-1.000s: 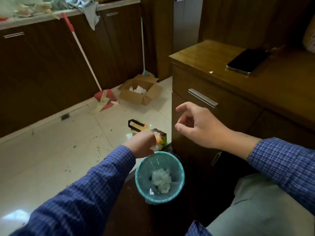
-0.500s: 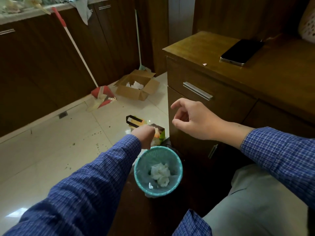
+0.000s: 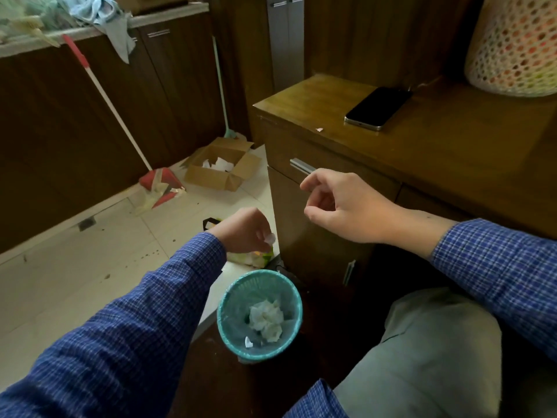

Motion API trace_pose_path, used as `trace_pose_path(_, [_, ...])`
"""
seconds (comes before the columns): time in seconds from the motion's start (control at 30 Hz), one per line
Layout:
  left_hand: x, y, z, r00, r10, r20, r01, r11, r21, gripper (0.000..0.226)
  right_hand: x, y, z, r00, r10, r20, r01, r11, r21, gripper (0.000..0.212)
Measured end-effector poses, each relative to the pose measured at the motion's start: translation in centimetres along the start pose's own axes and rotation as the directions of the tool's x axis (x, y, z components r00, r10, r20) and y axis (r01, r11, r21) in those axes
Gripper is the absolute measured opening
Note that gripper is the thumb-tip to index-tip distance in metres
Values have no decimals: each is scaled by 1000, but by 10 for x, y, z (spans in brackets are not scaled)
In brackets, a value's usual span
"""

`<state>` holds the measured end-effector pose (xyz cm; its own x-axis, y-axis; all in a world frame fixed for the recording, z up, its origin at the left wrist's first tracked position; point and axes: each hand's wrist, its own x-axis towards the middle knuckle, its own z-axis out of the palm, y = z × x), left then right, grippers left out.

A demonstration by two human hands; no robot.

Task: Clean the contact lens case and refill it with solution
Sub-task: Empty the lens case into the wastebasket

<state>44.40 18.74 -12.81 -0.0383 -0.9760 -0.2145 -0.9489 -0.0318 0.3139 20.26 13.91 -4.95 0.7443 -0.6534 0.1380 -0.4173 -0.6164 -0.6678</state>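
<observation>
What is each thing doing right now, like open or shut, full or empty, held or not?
Left hand: pinches a small white scrap.
Right hand: loosely curled, holds nothing.
Bin: upright, crumpled tissue at the bottom.
Cardboard box: flaps open, white paper inside.
Drawer: shut.
Phone: screen dark, lying flat on the cabinet.
Broom: leaning on the cupboards.

The left hand pinched a small white scrap, too small to identify. That hand hid most of a green and yellow packet on the floor and all but a corner of a black object. The frame's right edge cut off the netted bundle, and the top edge cut the blue cloth
</observation>
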Motion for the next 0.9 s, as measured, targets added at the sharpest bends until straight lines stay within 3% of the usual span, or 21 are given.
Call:
trace_pose_path(0.1, [-1,30,-38,993,113,-16,-112,939,-325,15,-15,-2,-32,998,-3,-65,3,1000,-3,35])
trace_pose_path(0.17, [-2,59,-64,981,187,-54,-187,828,-528,22,-29,-3,-59,992,2,-127,0,1000,16,34])
trace_pose_path(0.27, [7,114,-91,943,294,-157,-318,652,-688,30,-54,-2,-103,971,29,-238,-16,998,55,38])
trace_pose_path(0.37, [26,175,-101,880,435,-190,-410,495,-766,32,-85,7,-147,941,66,-333,-46,997,68,44])
trace_pose_path(0.47, [49,236,-101,802,565,-192,-471,402,-786,23,-124,20,-189,909,96,-405,-89,995,37,52])
trace_pose_path(0.67, [89,354,-77,759,632,-158,-452,337,-826,28,-207,60,-246,827,191,-528,-205,978,32,64])
trace_pose_path(0.77, [104,407,-61,730,676,-100,-387,288,-876,36,-244,81,-261,785,244,-569,-269,962,42,66])
trace_pose_path(0.9, [120,463,-36,679,734,-15,-299,257,-919,29,-282,107,-274,731,290,-618,-324,944,59,63])
